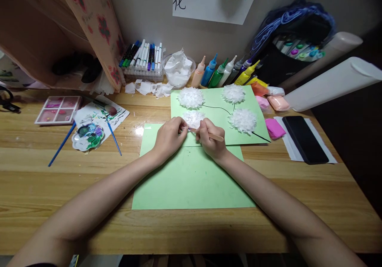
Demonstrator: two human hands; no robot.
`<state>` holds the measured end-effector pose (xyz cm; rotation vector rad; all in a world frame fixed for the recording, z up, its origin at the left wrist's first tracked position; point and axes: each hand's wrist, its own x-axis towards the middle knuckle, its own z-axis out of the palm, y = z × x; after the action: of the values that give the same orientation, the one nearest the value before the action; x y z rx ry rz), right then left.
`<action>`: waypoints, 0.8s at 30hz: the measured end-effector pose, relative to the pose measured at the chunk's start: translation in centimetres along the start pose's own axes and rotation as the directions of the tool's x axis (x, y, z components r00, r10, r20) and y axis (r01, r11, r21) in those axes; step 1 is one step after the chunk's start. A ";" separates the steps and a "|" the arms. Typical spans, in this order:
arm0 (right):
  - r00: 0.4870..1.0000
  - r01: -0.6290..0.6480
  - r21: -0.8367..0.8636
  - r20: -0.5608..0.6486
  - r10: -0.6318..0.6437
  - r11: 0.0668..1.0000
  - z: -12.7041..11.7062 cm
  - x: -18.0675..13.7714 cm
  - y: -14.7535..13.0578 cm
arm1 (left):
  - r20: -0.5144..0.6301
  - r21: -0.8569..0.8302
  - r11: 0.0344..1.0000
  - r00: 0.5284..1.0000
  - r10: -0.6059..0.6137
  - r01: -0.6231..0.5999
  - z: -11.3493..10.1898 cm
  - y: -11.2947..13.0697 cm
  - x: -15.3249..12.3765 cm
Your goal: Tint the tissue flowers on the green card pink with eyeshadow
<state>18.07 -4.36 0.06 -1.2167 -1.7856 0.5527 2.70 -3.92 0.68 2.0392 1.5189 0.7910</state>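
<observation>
My left hand (pixel 169 136) is curled shut, its fingertips pinched on a small white tissue piece at the tip of a wooden stick (pixel 212 136). My right hand (pixel 210 139) grips that stick like a pencil. Both hands meet over the lower edge of a green card (pixel 215 100) that carries several fluffy white tissue flowers; the nearest flower (pixel 193 117) lies just beyond my fingers. A second, bare green sheet (pixel 191 179) lies under my wrists.
A paint palette (pixel 88 135), two blue brushes (pixel 61 144) and a pink paint tray (pixel 58 110) lie at left. Markers (pixel 143 56), a bowl of tissue (pixel 178 70) and glue bottles (pixel 222 73) line the wall. Clay pieces (pixel 274 127) and a black phone (pixel 304 139) sit right.
</observation>
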 end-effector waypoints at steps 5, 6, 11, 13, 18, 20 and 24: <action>0.999 0.027 -0.019 -0.016 -0.028 0.999 -0.1 -0.1 -0.2 | -0.010 0.004 1.000 1.000 0.001 -0.001 0.1 0.0 0.0; 0.998 0.049 -0.031 -0.034 -0.050 0.998 -0.2 -0.2 -0.2 | -0.010 0.000 1.000 1.000 0.002 -0.002 0.0 0.0 0.0; 0.994 0.102 -0.087 -0.024 -0.104 0.991 -0.4 -0.5 -0.1 | -0.010 -0.013 1.000 1.000 0.001 -0.002 0.0 0.1 0.0; 0.994 0.107 -0.106 0.002 -0.108 0.989 -0.3 -0.4 -0.1 | -0.009 -0.009 1.000 1.000 -0.006 0.006 0.0 0.1 0.0; 0.998 0.050 -0.114 -0.023 -0.053 0.992 -0.2 0.0 -0.2 | -0.001 -0.009 1.000 1.000 -0.004 0.004 -0.1 0.2 0.0; 0.999 0.031 -0.102 -0.027 -0.034 0.994 -0.1 0.1 -0.3 | -0.001 -0.014 1.000 1.000 -0.005 0.005 -0.2 0.3 0.0; 0.989 0.130 -0.112 -0.053 -0.137 0.985 -0.2 -0.2 -0.3 | 0.004 -0.029 0.999 1.000 -0.018 0.018 -0.4 0.4 -0.1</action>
<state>18.13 -4.68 0.31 -1.1639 -1.8497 0.3423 2.67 -4.15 1.17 2.0022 1.5131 0.7979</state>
